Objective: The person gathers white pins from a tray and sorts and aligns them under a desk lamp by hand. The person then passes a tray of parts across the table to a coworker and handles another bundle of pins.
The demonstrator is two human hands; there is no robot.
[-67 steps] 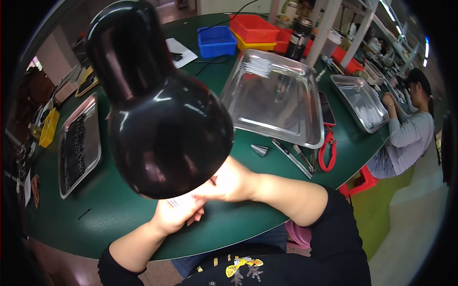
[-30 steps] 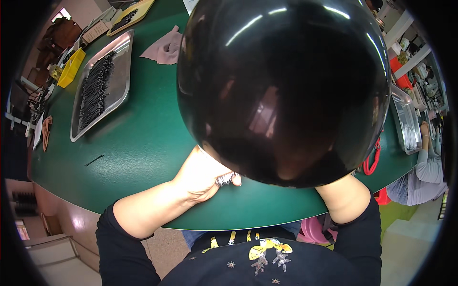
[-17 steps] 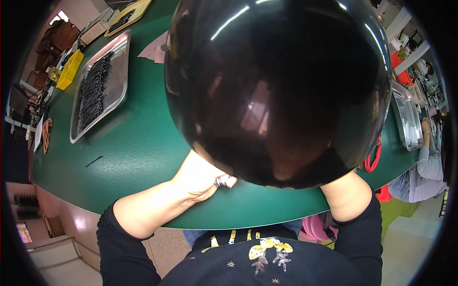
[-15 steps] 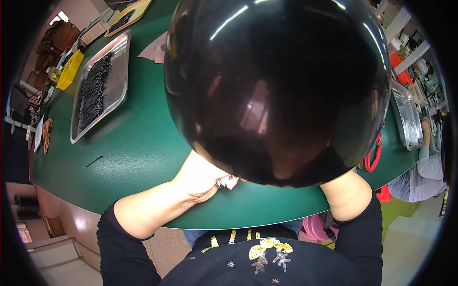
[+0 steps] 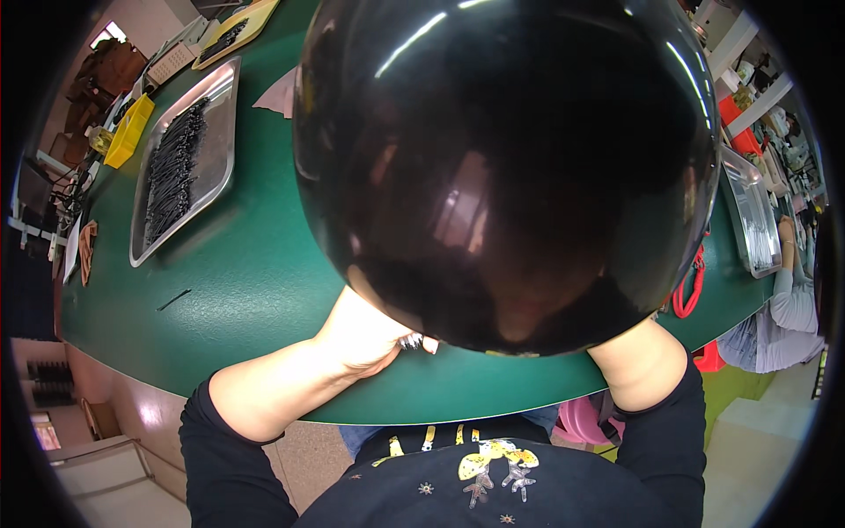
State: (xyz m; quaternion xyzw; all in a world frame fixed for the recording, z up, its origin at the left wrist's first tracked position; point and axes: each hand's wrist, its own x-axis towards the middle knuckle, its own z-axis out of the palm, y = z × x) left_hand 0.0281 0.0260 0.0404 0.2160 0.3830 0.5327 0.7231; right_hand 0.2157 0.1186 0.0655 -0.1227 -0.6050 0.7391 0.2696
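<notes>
A large glossy black dome (image 5: 510, 176) fills the middle of the view and hides most of the work in front of me. My left hand (image 5: 370, 333) comes in from the left under the dome's lower edge, its visible fingers curled. By those fingers is a small dark and silvery thing (image 5: 410, 341), too little of it showing to name. My right forearm (image 5: 635, 356) reaches up behind the dome on the right. The dome covers my right hand and its fingers.
A metal tray (image 5: 231, 132) with many thin black pieces lies on the green table (image 5: 255, 255) at left. One loose black piece (image 5: 173, 300) is nearer me. A yellow bin (image 5: 129, 132) stands far left. Red-handled pliers (image 5: 689, 286) and another metal tray (image 5: 751, 211) are at right.
The black dome has shifted slightly left and toward me in the picture. Less of the silvery thing by my left fingers shows. My arms stay nearly where they were.
</notes>
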